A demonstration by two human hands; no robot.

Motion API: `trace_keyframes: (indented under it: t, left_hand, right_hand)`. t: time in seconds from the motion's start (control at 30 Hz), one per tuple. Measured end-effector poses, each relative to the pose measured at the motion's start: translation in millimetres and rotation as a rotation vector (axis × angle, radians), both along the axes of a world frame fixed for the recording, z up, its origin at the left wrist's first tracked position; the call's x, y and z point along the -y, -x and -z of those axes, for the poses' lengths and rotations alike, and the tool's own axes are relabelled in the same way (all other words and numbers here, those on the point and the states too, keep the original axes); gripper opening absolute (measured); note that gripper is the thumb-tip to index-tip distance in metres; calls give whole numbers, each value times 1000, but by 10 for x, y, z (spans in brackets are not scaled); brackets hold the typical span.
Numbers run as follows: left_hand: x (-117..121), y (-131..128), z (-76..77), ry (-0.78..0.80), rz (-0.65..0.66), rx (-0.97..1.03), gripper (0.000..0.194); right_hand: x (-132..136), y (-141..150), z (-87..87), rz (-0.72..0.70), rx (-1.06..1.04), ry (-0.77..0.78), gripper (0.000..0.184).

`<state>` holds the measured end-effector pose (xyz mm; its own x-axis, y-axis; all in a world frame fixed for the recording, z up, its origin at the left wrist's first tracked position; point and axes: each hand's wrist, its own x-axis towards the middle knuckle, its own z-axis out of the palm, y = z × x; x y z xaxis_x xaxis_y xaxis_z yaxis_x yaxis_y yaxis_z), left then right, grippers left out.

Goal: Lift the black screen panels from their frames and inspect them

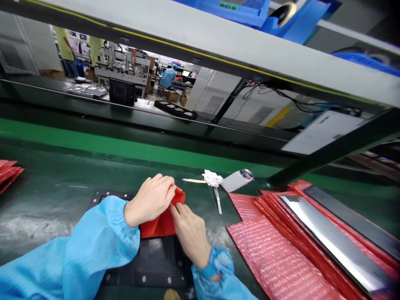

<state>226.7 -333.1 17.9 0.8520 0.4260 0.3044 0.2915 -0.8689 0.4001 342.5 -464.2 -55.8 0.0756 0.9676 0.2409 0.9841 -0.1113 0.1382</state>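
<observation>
A glossy red sheet or pouch point(162, 224), folded along its upper edge, is between my hands; its exact kind I cannot make out. My left hand point(151, 200) closes over its upper left part, fingers bent round the edge. At its right side my right hand point(191, 231) pinches the red material with thumb and fingertips. Below both hands lies a flat black fixture point(156, 266) with several round silver dots along its border. Light blue sleeves cover both my forearms and hide part of the fixture.
Right of my hands are a crumpled white tissue point(213, 178), tweezers point(218, 201) and a white bottle point(238, 180). Red bubble bags point(271, 250) bear long dark, shiny panels point(337, 241). More red bags point(9, 173) lie far left. A shelf point(187, 29) crosses above; people work beyond.
</observation>
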Motion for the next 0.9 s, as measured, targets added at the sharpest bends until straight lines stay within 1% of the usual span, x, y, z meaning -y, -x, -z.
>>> trace_keyframes:
  t: [0.07, 0.17, 0.23, 0.33, 0.4, 0.5, 0.57, 0.73, 0.9]
  left_hand:
    - [-14, -6, 6, 0, -24, -9, 24]
    - [-33, -16, 32, 14, -65, -10, 26]
    - [-30, -19, 50, 12, -63, -14, 25]
    - [-8, -13, 65, -20, -52, -19, 24]
    - [4, -4, 68, -42, -68, -21, 24]
    - [4, 1, 65, -49, -102, -23, 24]
    - [2, -5, 63, -63, -103, -20, 24]
    - [16, -17, 69, -121, -88, -19, 24]
    - [33, -7, 70, -130, -84, -21, 24]
  right_hand:
    - [9, 27, -15, -4, -13, 15, 17]
    - [84, 87, -6, -71, -55, 77, 19]
    - [108, 105, -12, -84, -70, 99, 19]
    - [66, 108, -45, -15, -38, 79, 13]
    - [37, 127, -57, 10, -13, 77, 13]
    - [51, 185, -49, -40, 7, 120, 18]
    - [64, 207, -52, -62, 9, 136, 20]
    - [29, 175, -103, 30, -2, 92, 15]
    - [67, 161, -88, 6, -43, 128, 14]
